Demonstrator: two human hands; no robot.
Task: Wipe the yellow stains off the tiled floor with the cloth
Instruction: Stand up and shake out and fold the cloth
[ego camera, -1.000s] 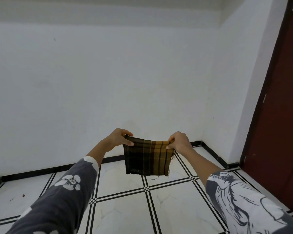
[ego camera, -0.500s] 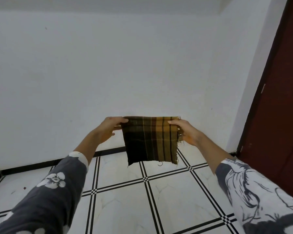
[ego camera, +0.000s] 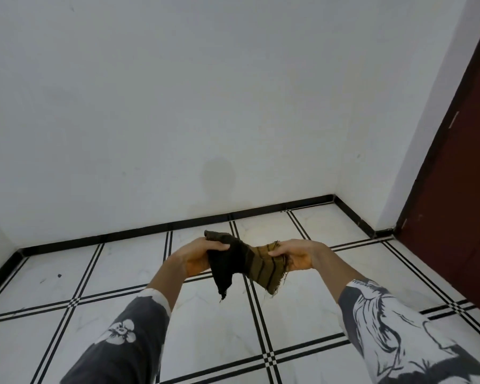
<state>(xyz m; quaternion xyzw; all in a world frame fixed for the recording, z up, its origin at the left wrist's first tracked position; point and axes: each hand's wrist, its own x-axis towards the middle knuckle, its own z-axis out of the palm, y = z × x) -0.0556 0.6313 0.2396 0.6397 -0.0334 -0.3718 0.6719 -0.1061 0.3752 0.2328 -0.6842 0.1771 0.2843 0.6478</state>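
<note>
A dark brown and mustard plaid cloth [ego camera: 243, 261] hangs crumpled in the air between my hands, above the white tiled floor [ego camera: 211, 314]. My left hand [ego camera: 198, 256] grips its dark left end. My right hand [ego camera: 294, 254] pinches its mustard right end. Two corners of the cloth droop down between the hands. A faint yellowish stain [ego camera: 263, 234] shows on the tile just beyond the cloth, near the back wall.
White walls with a black skirting [ego camera: 150, 228] close the floor at the back and on both sides. A dark red door [ego camera: 460, 189] stands at the right. A small dark speck [ego camera: 58, 275] lies on a left tile.
The cloth was stretched flat and held up between both hands; now it is lowered and bunched, with the hands turned and the corners hanging. The view has tilted down a little.
</note>
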